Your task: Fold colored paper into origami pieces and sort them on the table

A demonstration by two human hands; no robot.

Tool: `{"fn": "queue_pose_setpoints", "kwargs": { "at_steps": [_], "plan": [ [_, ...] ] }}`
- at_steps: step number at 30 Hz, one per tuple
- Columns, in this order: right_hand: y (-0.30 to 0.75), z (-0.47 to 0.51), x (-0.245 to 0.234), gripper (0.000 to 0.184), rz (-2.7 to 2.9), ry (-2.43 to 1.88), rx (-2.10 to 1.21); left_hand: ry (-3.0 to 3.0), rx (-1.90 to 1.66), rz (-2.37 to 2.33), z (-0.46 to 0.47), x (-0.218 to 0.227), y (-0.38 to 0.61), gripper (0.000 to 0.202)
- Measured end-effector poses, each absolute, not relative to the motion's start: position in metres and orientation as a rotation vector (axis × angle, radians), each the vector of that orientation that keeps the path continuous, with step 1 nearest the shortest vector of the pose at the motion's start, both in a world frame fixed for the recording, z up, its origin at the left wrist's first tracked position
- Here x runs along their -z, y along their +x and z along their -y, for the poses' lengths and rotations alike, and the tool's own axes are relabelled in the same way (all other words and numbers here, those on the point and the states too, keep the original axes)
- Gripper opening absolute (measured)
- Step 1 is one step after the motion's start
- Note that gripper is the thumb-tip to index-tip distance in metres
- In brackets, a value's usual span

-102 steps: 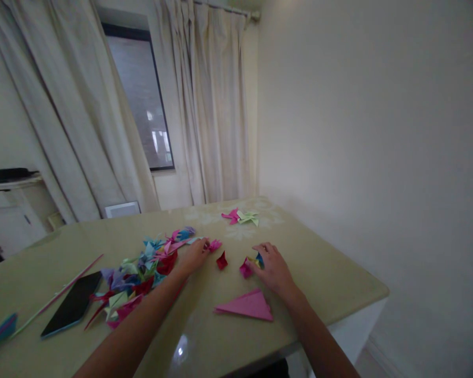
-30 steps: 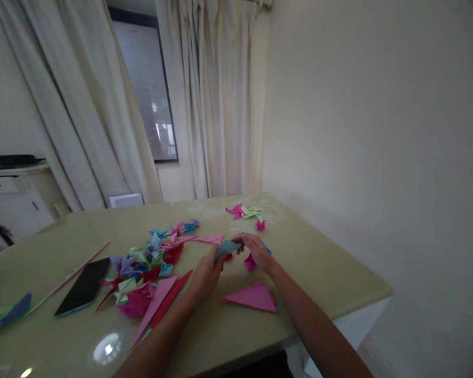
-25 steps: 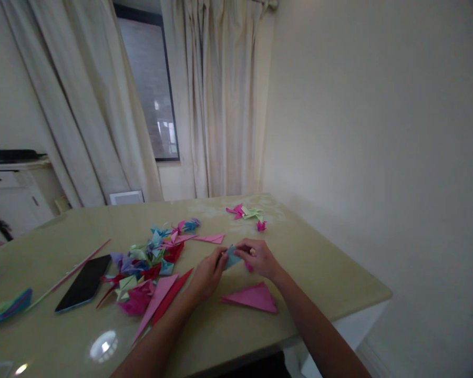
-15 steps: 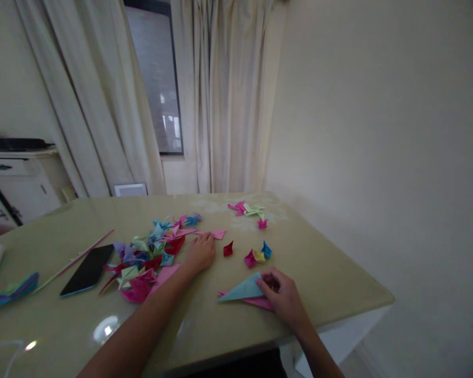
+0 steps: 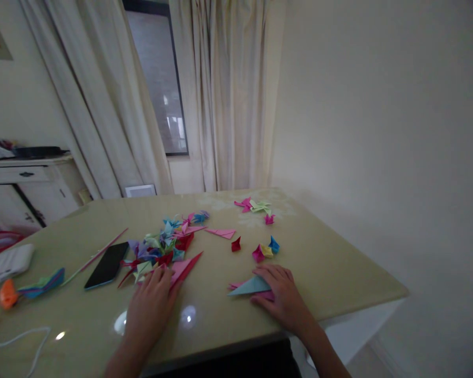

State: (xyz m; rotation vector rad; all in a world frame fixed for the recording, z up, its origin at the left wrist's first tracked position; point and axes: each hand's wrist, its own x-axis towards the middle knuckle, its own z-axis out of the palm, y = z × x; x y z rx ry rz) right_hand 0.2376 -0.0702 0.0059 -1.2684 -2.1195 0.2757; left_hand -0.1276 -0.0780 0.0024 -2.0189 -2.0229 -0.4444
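Observation:
Near the front edge of the table, my right hand [image 5: 281,294] grips a light blue folded paper triangle [image 5: 252,286], its thumb on the near side and fingers over the far side. A magenta folded paper [image 5: 266,296] shows under the blue one. My left hand [image 5: 155,289] rests palm down, fingers stretched over the near side of a pile of folded paper pieces [image 5: 165,239]. Beside those fingers, pink paper [image 5: 180,269] and a pointed red piece [image 5: 189,268] stick out; the hand covers what lies beneath.
Small paper pieces in red [image 5: 236,244], magenta [image 5: 257,254], yellow [image 5: 266,251] and blue [image 5: 274,244] lie beyond my right hand. A pink strip [image 5: 220,233] is further back. Left of the pile are a phone [image 5: 107,265], a thin stick [image 5: 102,251] and an orange object [image 5: 8,294].
My left hand has left the pink strip and come back toward me onto the near side of the pile. My right hand has flattened over the blue paper. The view has turned slightly left.

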Motion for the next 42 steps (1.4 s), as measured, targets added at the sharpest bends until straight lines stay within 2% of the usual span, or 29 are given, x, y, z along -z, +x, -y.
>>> {"fn": "queue_pose_setpoints", "kwargs": {
  "at_steps": [4,6,12,14,16,18,20,24,26,29,35,37,40,42],
  "plan": [
    [0.232,0.071,-0.008,0.022,2.151,-1.343,-0.248,-1.962,0.684,2.153,0.1,0.028,-0.141,0.044],
    [0.231,0.071,-0.008,0.016,2.154,-1.366,-0.224,-1.961,0.766,2.197,0.1,0.034,-0.143,0.046],
    [0.234,0.069,-0.01,0.028,2.143,-1.35,-0.204,-1.908,0.951,2.221,0.1,0.012,-0.142,0.044],
    [0.236,0.071,-0.01,0.03,2.098,-1.287,-0.159,-1.839,1.158,2.231,0.104,-0.001,-0.131,0.041],
    [0.234,0.078,-0.009,0.028,2.014,-1.188,-0.13,-1.924,1.513,2.243,0.11,-0.012,-0.11,0.041],
    [0.225,0.092,-0.006,0.022,1.908,-1.081,-0.186,-2.215,1.906,2.212,0.118,-0.019,-0.077,0.048],
    [0.21,0.107,-0.002,0.025,1.804,-1.003,-0.312,-2.627,2.065,2.141,0.128,-0.021,-0.04,0.052],
    [0.184,0.119,0.001,0.035,1.476,-1.046,-0.599,-3.166,1.741,1.894,0.141,-0.018,0.011,0.046],
    [0.184,0.115,-0.002,0.037,1.283,-1.088,-0.725,-3.136,1.651,1.849,0.14,-0.014,0.014,0.046],
    [0.196,0.111,-0.007,0.036,1.178,-1.108,-0.79,-3.028,1.466,1.757,0.136,-0.009,0.003,0.033],
    [0.21,0.114,-0.006,0.038,1.184,-1.135,-0.679,-2.831,1.12,1.184,0.13,-0.02,-0.009,0.024],
    [0.215,0.113,-0.008,0.043,1.283,-1.069,-0.6,-2.822,1.159,1.248,0.119,-0.03,-0.006,0.025],
    [0.229,0.108,-0.012,0.061,1.53,-1.017,-0.408,-2.921,1.263,1.561,0.092,-0.042,-0.001,0.03],
    [0.239,0.103,-0.011,0.054,1.671,-1.068,-0.381,-3.038,1.23,1.648,0.073,-0.042,0.003,0.03]
  ]
}}
